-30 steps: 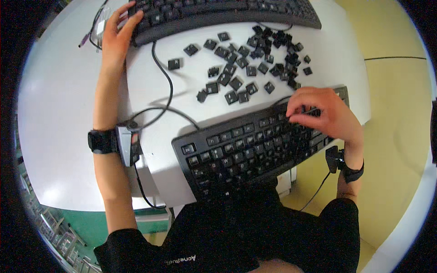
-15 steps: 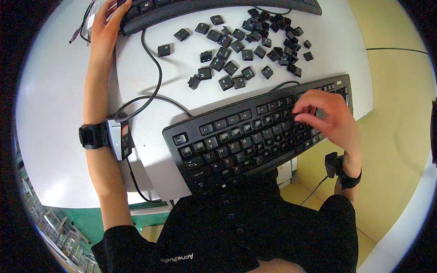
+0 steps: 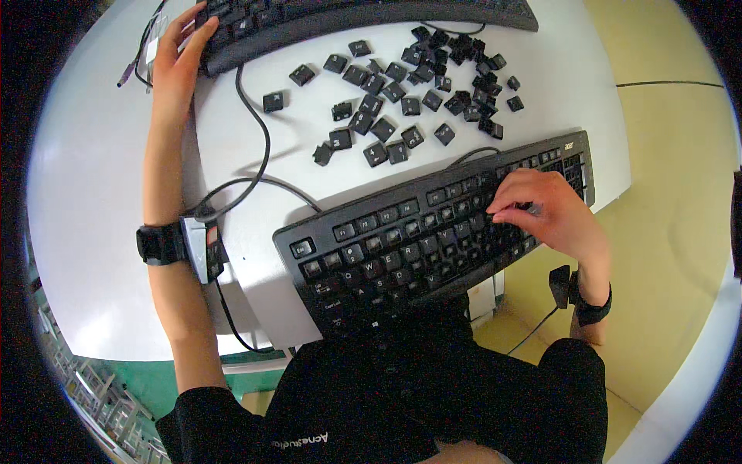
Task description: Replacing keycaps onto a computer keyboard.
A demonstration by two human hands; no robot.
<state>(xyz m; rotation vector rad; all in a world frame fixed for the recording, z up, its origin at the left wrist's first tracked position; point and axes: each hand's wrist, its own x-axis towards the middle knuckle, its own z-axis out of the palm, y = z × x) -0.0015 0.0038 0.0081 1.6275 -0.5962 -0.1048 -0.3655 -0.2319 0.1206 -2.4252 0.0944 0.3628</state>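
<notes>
Pinching with curled fingers of the right hand (image 3: 553, 213) down among the keys near the right end of the near keyboard (image 3: 433, 232); grip nearly closed on a key there, though whether a keycap is actually held cannot be told. Resting the left hand (image 3: 176, 66) flat, fingers spread and gripping nothing, on the left end of the far keyboard (image 3: 363, 15) along the worktop's far edge.

Carrying everything on the white worktop (image 3: 93, 170), rounded along its left edge. Lying slantwise at the worktop's near right corner, the near keyboard, black, overhanging the near edge toward the person's dark shirt (image 3: 386, 402). Stretching across the far edge, the far keyboard, black too, partly cut off by the picture's rim.

Trailing from the far keyboard down toward the left wrist, a black cable (image 3: 263, 147) curving over the middle of the worktop. Wearing a black strap with a small device (image 3: 197, 247) on the left wrist and a black band (image 3: 591, 309) on the right wrist.

Lying scattered between the two keyboards, loose black keycaps (image 3: 410, 93), thickest toward the far right, thinning toward the middle.
</notes>
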